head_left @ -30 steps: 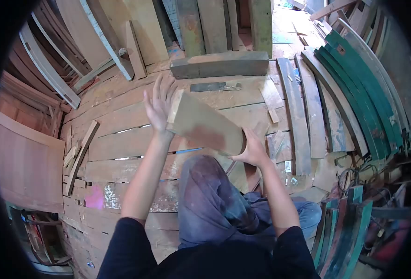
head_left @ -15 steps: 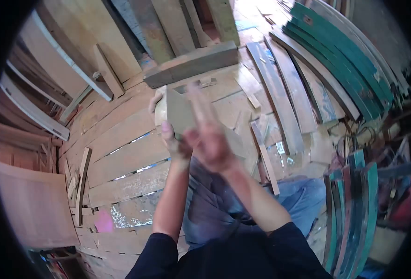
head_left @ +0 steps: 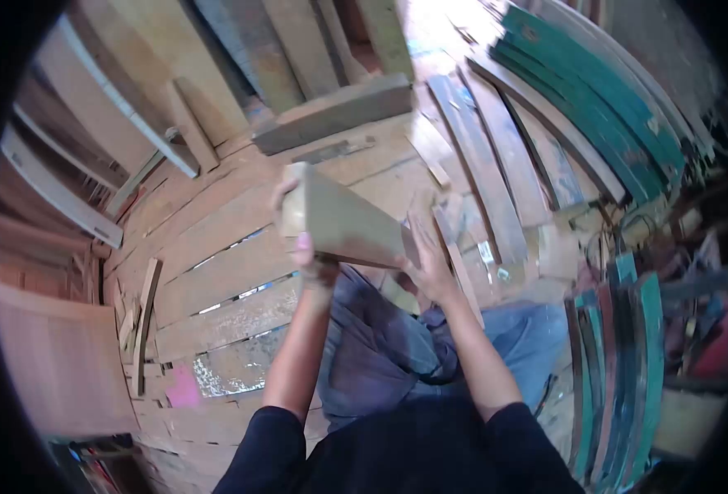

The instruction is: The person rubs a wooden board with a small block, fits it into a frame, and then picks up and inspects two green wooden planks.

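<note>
A smooth, pale wooden board (head_left: 352, 221) is held up in front of me, tilted, its light end face towards the left. My left hand (head_left: 313, 265) is closed round its left end, the thumb on the near edge and fingertips showing at the far side. At the other end, my right hand (head_left: 431, 267) grips the board with its thumb below and its fingers reaching up round the end. The right fingers are slightly blurred. Under the board are my legs in blue trousers (head_left: 380, 337).
A thick wooden beam (head_left: 335, 114) lies ahead on the plank floor (head_left: 207, 222). Long boards (head_left: 479, 169) and green planks (head_left: 599, 107) lie to the right, with more green strips (head_left: 619, 370) nearer. Leaning panels (head_left: 113, 99) stand at left, near a narrow stick (head_left: 145, 325).
My right hand has moved from above the board's face, where it was blurred, down and right to the board's right end. The board has turned slightly, held by my left hand throughout.
</note>
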A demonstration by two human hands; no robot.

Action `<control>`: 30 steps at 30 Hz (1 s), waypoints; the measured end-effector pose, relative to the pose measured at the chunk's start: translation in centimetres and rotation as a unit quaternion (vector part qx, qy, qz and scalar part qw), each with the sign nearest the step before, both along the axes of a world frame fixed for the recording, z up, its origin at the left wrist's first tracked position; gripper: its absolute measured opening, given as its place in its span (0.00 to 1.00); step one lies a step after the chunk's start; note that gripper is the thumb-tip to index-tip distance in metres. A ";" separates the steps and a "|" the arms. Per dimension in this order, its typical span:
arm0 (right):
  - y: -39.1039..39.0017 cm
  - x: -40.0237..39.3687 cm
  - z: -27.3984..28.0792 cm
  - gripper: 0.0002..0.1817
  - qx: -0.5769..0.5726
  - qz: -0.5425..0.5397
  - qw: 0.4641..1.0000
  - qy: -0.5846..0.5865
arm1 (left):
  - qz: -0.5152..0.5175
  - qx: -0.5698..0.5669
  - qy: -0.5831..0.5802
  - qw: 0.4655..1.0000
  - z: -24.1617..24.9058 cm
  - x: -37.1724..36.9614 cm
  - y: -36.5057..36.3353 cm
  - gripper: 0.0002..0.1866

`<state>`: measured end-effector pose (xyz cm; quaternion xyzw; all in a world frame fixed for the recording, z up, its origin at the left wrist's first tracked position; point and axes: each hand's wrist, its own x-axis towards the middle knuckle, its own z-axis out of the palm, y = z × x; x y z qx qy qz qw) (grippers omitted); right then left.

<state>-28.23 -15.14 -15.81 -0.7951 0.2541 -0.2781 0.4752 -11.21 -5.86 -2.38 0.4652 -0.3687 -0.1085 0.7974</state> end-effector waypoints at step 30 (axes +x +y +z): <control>0.1 50.5 -4.4 0.31 0.282 0.106 0.939 -0.167 | 0.145 0.598 -0.296 0.730 -33.9 10.0 21.7 0.36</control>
